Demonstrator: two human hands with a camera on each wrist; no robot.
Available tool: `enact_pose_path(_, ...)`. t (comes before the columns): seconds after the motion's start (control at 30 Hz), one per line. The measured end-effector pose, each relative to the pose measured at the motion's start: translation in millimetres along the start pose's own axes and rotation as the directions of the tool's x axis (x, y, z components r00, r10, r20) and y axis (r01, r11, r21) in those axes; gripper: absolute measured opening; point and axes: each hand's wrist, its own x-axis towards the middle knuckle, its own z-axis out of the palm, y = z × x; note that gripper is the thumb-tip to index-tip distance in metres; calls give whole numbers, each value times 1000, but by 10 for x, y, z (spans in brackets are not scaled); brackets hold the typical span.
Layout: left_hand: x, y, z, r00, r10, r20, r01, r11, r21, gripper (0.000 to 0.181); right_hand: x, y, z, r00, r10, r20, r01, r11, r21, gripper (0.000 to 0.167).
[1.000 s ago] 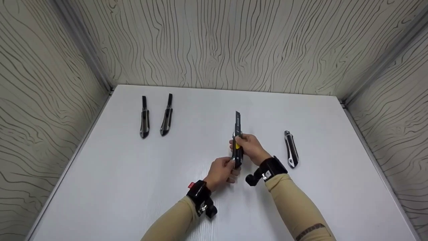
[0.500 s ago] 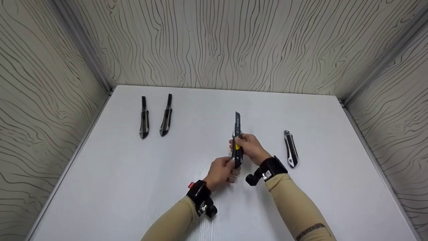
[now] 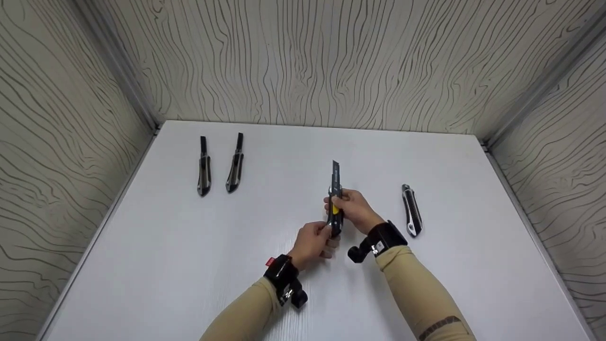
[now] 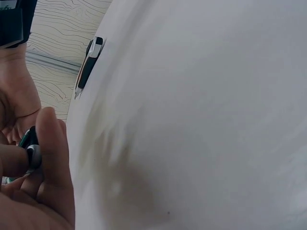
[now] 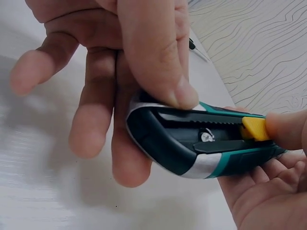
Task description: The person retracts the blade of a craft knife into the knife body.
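Above the table's middle, both hands hold one utility knife (image 3: pixel 335 182), green, black and silver in the right wrist view, its blade out and aimed away from me. My right hand (image 3: pixel 356 208) grips the handle from the right, thumb against the yellow slider (image 5: pixel 255 128). At the butt end, my left hand (image 3: pixel 312 242) pinches the knife between thumb and fingers; in the right wrist view several of its other fingers (image 5: pixel 91 120) stretch loosely past it. The left wrist view shows little of the held knife (image 4: pixel 33 155), mostly hidden by fingers.
Two utility knives, one (image 3: pixel 204 176) beside another (image 3: pixel 235 170), lie at the back left with dark blades extended. A further knife (image 3: pixel 412 212) lies right of my right hand, no blade visible. The white table (image 3: pixel 156 255) meets patterned walls (image 3: pixel 303 61) at the back and sides.
The yellow slider under my right thumb has shifted slightly toward the butt, and the blade tip has come slightly nearer to me. Both hands stay nearly in place.
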Motion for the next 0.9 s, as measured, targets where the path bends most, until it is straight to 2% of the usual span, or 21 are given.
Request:
enact_pose_path(0.23, 3, -10, 18, 1000, -11, -7, 11, 1000, -12, 26, -10, 5, -7, 1000, 9, 9, -9, 1000, 7, 40)
enact_pose_path(0.6, -24, -38, 8, 1000, 8, 0, -8, 998, -62, 32, -21, -39, -23, 999, -10, -37, 12, 998, 55, 42)
enact_pose_path(0.73, -14, -59, 20, 999, 33, -1, -33, 995, -98, 29, -28, -19, -11, 999, 19, -49, -16, 998, 57, 44)
enact_pose_path(0.9, 5, -66, 35, 999, 31, -27, -34, 994, -100, 28, -35, 7, 25, 998, 49, -45, -45, 995, 91, 45)
